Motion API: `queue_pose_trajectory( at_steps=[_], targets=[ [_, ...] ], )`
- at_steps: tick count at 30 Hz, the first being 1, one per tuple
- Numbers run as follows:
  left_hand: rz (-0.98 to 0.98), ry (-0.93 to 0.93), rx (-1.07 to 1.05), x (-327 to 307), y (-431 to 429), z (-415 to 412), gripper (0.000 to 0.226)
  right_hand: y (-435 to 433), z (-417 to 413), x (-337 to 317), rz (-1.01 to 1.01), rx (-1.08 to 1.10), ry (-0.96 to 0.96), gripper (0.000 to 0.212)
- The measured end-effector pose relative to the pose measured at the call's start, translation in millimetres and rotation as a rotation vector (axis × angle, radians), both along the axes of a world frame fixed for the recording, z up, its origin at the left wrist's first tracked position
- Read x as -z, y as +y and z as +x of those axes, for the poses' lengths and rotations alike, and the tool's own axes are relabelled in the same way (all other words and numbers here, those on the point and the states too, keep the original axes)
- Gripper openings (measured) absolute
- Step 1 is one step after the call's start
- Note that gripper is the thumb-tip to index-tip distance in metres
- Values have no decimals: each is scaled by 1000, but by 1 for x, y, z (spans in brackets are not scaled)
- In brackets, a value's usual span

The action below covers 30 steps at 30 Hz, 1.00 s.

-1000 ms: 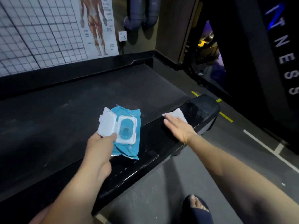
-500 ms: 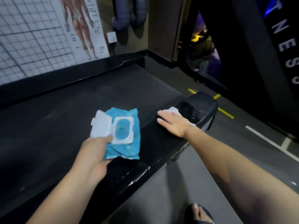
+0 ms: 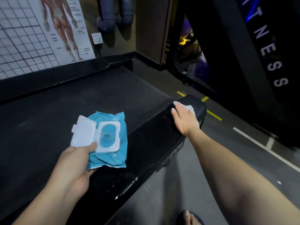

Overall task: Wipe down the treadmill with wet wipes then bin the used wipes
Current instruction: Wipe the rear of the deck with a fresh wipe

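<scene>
Flat-fingered, the right hand [image 3: 184, 118] presses the limp, light wet wipe [image 3: 189, 108] onto the treadmill rail [image 3: 154, 138] end, probably best pinched at its free edge; the left hand [image 3: 76, 161] grips the soft pack [image 3: 112, 153].

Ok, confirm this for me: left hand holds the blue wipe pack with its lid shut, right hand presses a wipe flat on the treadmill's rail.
One thing is wrong: the lid is flipped open, not shut, as the head view shows. The rest holds: the left hand holds the pack, and the right hand presses a wipe flat on the rail.
</scene>
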<state>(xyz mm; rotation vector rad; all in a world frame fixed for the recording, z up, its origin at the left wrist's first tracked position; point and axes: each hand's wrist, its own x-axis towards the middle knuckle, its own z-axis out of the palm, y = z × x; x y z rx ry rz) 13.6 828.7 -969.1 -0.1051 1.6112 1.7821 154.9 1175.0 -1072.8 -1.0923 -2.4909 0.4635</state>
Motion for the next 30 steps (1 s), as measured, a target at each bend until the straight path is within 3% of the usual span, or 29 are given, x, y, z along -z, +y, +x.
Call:
queue_pose_trajectory(
  at_steps=[5,10,14,18,24,28,30],
  targets=[
    [17,7,43,0,11,9,28,17,5,18,10,227,113,37],
    [24,-3,35,2,20,17,23,29,4,33,-137,480,398,35],
    [9,12,64,3,22,20,22,27,6,44,-451,603,664,64],
    [-10,24,29,4,22,17,22,19,7,41,-790,841,859,64],
    [-11,29,22,-2,22,23,23,-3,13,31,-809,1051,1227,35],
    [-10,22,17,-5,15,26,25,-22,28,13,-838,1102,1284,20],
    [-4,26,12,-7,9,27,26,-35,32,8,-719,1067,1216,27]
  ],
)
